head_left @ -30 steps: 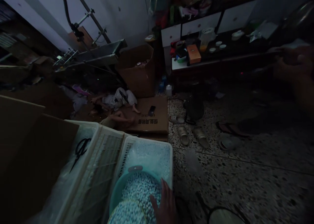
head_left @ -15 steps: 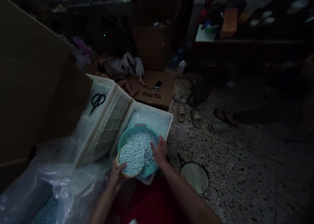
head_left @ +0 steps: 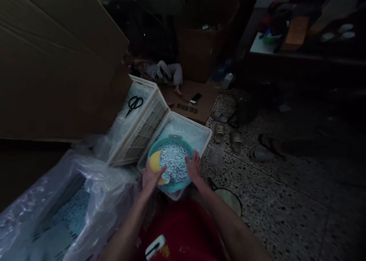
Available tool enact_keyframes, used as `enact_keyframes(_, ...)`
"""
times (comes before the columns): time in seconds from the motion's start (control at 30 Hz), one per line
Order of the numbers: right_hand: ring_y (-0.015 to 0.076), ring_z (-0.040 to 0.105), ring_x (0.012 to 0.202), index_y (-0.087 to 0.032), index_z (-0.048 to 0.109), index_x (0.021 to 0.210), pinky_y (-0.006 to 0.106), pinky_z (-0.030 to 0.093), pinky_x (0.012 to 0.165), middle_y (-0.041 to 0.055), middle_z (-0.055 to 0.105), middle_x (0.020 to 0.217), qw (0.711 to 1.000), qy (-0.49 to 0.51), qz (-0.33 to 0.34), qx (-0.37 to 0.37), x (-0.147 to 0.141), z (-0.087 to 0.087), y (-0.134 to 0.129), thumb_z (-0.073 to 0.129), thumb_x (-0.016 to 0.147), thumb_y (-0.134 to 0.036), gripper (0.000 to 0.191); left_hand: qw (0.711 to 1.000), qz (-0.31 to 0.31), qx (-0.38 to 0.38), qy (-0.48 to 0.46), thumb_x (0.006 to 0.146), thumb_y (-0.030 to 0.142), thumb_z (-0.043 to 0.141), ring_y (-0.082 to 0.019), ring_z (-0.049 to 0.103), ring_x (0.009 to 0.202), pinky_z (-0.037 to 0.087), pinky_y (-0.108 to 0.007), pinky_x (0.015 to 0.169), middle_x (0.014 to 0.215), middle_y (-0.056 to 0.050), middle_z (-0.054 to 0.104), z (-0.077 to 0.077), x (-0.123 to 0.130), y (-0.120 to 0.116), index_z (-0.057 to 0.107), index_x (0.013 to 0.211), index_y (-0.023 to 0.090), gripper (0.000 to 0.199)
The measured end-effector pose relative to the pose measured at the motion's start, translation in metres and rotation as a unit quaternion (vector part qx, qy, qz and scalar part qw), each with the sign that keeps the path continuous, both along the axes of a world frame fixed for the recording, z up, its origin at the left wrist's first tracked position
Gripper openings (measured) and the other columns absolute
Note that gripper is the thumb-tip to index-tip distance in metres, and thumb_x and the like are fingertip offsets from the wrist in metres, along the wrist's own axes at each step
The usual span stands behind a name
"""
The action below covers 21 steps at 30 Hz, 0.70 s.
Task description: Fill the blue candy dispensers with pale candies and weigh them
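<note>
My left hand (head_left: 152,176) grips a yellow bowl (head_left: 155,161), which is tipped on its side over the left part of a teal basin (head_left: 179,185). Small pale blue beads (head_left: 175,158) fill much of the basin. On the basin's right rim, my right hand (head_left: 194,165) has its fingers apart and holds nothing. The basin rests on a white plastic crate (head_left: 204,132) with more pale material in it.
Black scissors (head_left: 134,105) lie on plastic in a second crate (head_left: 153,118) at the left. Below is a plastic-lined container (head_left: 107,200) of beads. People lie on cardboard (head_left: 204,112) beyond, near a phone (head_left: 196,98). Sandals (head_left: 219,133) and a round-framed object (head_left: 228,200) are at right.
The yellow bowl, upright and full of beads before, is now tipped on its side with its beads in the basin. The view has shifted left, showing more of the lined container.
</note>
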State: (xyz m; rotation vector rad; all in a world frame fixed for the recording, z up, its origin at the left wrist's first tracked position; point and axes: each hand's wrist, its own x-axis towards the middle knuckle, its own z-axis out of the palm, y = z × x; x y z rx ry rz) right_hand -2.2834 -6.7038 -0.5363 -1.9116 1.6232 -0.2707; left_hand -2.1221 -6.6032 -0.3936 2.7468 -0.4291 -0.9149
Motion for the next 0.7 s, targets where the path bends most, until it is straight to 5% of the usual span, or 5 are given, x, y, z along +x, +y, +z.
enact_keyframes(0.23,0.0317,0.03,0.132,-0.012,0.024,0.146,0.051,0.033,0.103,0.0204,0.033,0.145,1.0,-0.003,-0.008,-0.002,0.004,-0.003,0.01,0.026,0.091,-0.061,0.074,0.995,-0.036,0.058,-0.078,0.064,0.066,0.066,-0.037,0.05,0.114,0.046,-0.046,0.088,0.125,-0.017,0.042,0.025,-0.005,-0.007,0.022,0.147,0.027,0.102)
enact_keyframes(0.5,0.033,0.027,0.134,-0.012,0.024,0.146,0.053,0.028,0.106,0.0207,0.027,0.147,1.0,-0.004,-0.01,0.0,0.006,-0.002,0.019,0.024,0.091,-0.062,0.074,0.971,-0.181,0.007,-0.154,0.069,0.061,0.066,-0.039,0.039,0.119,0.047,-0.049,0.089,0.133,-0.019,0.032,0.027,-0.027,0.008,0.023,0.148,0.028,0.096)
enact_keyframes(0.7,0.0308,0.027,0.134,-0.012,0.024,0.145,0.049,0.025,0.109,0.0197,0.028,0.147,1.0,-0.002,-0.008,0.003,0.01,0.003,0.027,0.023,0.091,-0.06,0.072,0.946,-0.294,-0.064,-0.124,0.072,0.03,0.073,-0.042,0.02,0.136,0.037,-0.055,0.102,0.143,-0.014,0.03,0.015,-0.006,0.039,0.043,0.138,0.035,0.073)
